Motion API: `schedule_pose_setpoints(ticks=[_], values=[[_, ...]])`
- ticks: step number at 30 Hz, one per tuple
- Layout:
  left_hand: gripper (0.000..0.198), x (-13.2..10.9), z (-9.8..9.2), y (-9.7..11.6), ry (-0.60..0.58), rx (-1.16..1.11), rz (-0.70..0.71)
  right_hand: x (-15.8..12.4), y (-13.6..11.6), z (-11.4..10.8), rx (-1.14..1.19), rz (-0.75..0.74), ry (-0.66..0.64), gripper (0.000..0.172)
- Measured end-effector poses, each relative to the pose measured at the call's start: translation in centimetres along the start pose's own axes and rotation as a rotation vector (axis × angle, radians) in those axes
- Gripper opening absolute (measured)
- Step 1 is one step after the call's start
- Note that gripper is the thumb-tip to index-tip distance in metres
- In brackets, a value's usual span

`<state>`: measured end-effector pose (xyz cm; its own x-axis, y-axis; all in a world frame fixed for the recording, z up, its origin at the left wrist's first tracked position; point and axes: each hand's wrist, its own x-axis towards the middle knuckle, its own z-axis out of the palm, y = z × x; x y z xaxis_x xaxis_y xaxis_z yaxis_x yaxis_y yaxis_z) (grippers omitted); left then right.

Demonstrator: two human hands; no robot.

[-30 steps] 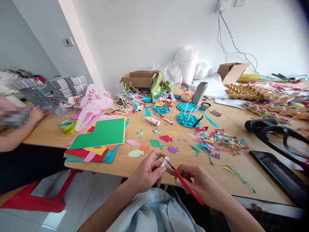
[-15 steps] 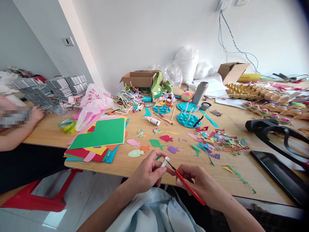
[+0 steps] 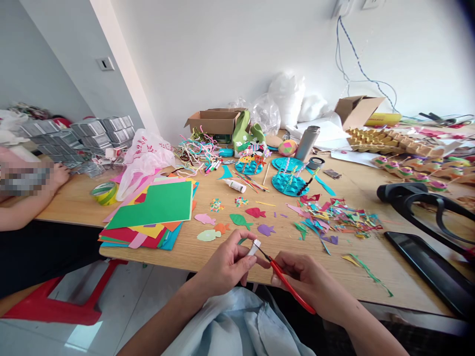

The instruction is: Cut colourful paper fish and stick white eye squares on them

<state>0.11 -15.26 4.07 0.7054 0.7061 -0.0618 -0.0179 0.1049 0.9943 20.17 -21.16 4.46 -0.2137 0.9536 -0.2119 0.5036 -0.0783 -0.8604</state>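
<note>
The left hand (image 3: 228, 262) pinches a small white piece (image 3: 253, 247) between thumb and fingers, just above the near edge of the desk (image 3: 174, 261). The right hand (image 3: 306, 279) is closed around the red handles of a pair of scissors (image 3: 295, 292), whose dark blade reaches the upper part of the white piece; whether it is biting in is too small to tell. Just beyond the hands lie fish cutouts: a pale green fish (image 3: 208, 236), a pink fish (image 3: 205, 219), an orange fish (image 3: 222, 228), a green fish (image 3: 240, 220), a red fish (image 3: 255, 212) and a purple fish (image 3: 265, 229). A heap of paper scraps (image 3: 339, 216) spreads to their right, with a black phone (image 3: 423, 269) near the desk's right end. On the left sits a stack of coloured paper (image 3: 156, 203), a green sheet uppermost. Farther back, a white glue bottle (image 3: 236, 186) lies on its side and a metal flask (image 3: 308, 143) stands behind a blue bumpy disc (image 3: 287, 185).
</note>
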Motion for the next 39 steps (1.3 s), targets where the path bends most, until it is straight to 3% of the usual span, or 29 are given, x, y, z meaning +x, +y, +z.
schedule_pose_setpoints(ticks=[7,11,14,17,23,28,31,34,39], values=[[0.044,0.1,0.0,-0.7,0.020,0.025,0.018,-0.2,-0.1,0.1,-0.175,-0.070,0.134,0.034],[0.050,0.4,-0.5,-0.8,0.109,0.076,0.040,-0.4,-0.1,-0.4,-0.536,-0.295,0.339,0.030],[0.040,0.8,-1.3,0.1,0.201,0.095,0.058,-0.5,-0.2,-0.6,-0.780,-0.478,0.417,0.026],[0.022,1.3,-2.0,1.1,0.251,0.151,0.090,-0.6,-0.3,-0.5,-0.931,-0.560,0.468,0.026],[0.013,2.4,-1.7,1.7,0.180,0.147,0.016,-0.6,-1.0,-0.1,-1.056,-0.621,0.507,0.032],[0.012,2.8,-1.2,1.7,0.187,0.171,-0.014,-0.7,-1.0,0.1,-1.093,-0.619,0.499,0.035],[0.011,2.9,-1.0,1.6,0.183,0.210,0.000,-0.9,-0.7,0.3,-1.079,-0.587,0.469,0.027],[0.009,3.0,-0.8,1.2,0.216,0.222,0.006,-1.3,-0.7,0.7,-1.038,-0.472,0.388,0.015],[0.012,3.1,-0.8,0.7,0.346,0.157,0.076,-1.6,0.2,1.2,-1.035,-0.229,0.244,0.015]])
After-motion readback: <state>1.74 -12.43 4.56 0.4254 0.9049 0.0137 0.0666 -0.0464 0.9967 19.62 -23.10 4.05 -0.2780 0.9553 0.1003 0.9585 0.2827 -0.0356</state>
